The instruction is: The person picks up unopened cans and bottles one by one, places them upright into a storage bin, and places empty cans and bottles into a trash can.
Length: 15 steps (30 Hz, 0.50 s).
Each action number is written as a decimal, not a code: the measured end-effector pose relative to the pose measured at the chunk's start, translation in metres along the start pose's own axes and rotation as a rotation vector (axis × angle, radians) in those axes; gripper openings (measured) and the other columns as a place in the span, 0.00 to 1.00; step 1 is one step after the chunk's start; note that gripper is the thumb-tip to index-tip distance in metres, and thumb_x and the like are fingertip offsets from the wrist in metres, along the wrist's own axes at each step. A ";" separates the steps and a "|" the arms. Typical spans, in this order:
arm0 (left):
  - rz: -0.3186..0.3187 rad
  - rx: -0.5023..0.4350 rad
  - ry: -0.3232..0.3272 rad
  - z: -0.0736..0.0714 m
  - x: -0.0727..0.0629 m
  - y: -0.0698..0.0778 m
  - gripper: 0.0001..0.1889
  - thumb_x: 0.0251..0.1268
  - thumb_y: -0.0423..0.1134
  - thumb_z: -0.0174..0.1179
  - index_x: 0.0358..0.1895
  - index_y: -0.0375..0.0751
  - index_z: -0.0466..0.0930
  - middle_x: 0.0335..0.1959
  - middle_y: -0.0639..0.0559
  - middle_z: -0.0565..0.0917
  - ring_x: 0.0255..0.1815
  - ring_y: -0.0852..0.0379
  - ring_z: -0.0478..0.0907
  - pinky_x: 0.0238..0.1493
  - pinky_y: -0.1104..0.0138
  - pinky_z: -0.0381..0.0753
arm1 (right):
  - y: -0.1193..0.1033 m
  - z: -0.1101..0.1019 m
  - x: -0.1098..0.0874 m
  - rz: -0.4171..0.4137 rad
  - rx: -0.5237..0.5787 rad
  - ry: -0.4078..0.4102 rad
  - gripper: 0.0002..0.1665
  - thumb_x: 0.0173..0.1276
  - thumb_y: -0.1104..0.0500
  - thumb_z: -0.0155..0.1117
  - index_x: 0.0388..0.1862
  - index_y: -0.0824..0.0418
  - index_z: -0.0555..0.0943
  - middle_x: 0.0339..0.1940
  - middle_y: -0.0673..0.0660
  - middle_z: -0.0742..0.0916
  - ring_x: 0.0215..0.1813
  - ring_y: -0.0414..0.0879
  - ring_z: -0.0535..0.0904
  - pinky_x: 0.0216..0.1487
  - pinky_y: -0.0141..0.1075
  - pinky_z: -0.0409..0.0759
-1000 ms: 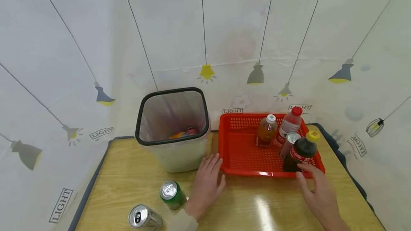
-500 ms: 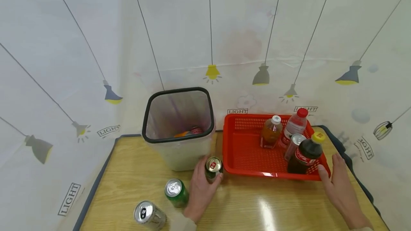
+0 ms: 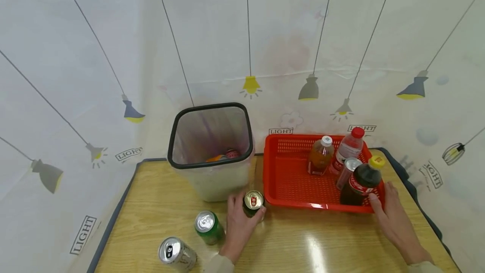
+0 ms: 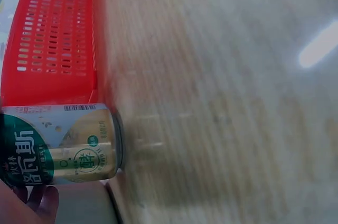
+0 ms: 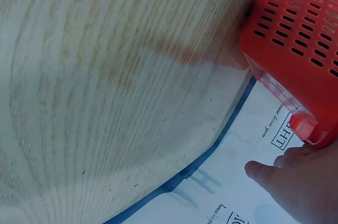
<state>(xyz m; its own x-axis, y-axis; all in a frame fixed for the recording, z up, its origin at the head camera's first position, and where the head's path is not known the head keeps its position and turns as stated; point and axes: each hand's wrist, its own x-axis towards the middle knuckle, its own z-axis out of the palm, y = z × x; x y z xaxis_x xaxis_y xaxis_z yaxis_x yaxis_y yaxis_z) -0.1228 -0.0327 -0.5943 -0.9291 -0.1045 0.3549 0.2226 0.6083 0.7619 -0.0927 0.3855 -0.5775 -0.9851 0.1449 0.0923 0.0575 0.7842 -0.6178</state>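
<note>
My left hand (image 3: 240, 220) grips a drink can (image 3: 253, 202) with a gold top and red tab. Its green and gold printed side, the can (image 4: 63, 145) shows in the left wrist view, next to the red basket (image 4: 53, 71). The can stands between the bin and the basket's front left corner. At the basket's front right corner, my right hand (image 3: 395, 224) holds the red plastic basket (image 3: 291, 203), thumb at the front rim and fingers outside the right wall. In the right wrist view some fingers (image 5: 261, 171) show beyond the rim; the thumb is hidden.
A black-rimmed bin (image 3: 212, 186) with a liner has things inside. A green can (image 3: 208, 226) and a silver can (image 3: 177, 254) stand front left. The basket holds a cola bottle (image 3: 360, 186), a can (image 3: 347, 172), an amber bottle (image 3: 320, 157) and a red-capped bottle (image 3: 348, 148).
My left hand came away from beside the bin and basket, where the can was hidden, and now shows the can in its grip. My right hand left the cola bottle for the basket's right corner.
</note>
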 end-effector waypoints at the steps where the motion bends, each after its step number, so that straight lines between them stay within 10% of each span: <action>1: 0.004 -0.009 -0.001 0.000 -0.002 0.000 0.38 0.48 0.47 0.83 0.63 0.37 0.78 0.51 0.47 0.73 0.51 0.47 0.79 0.52 0.50 0.82 | 0.000 0.000 0.000 0.000 -0.001 0.000 0.46 0.87 0.44 0.37 0.81 0.79 0.38 0.79 0.84 0.44 0.79 0.80 0.38 0.74 0.72 0.40; 15: -0.100 -0.170 -0.101 0.010 -0.004 0.000 0.55 0.42 0.48 0.86 0.76 0.42 0.65 0.68 0.38 0.77 0.67 0.39 0.76 0.66 0.44 0.74 | 0.005 -0.005 0.001 -0.034 0.028 -0.030 0.43 0.88 0.47 0.34 0.82 0.74 0.34 0.81 0.79 0.41 0.81 0.76 0.35 0.76 0.70 0.37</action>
<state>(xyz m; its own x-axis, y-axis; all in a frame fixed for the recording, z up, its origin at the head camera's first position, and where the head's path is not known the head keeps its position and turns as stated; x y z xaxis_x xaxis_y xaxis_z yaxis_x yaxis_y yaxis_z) -0.1219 -0.0245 -0.6013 -0.9720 -0.0729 0.2235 0.1667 0.4568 0.8738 -0.0921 0.3928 -0.5768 -0.9908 0.1000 0.0910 0.0194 0.7712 -0.6363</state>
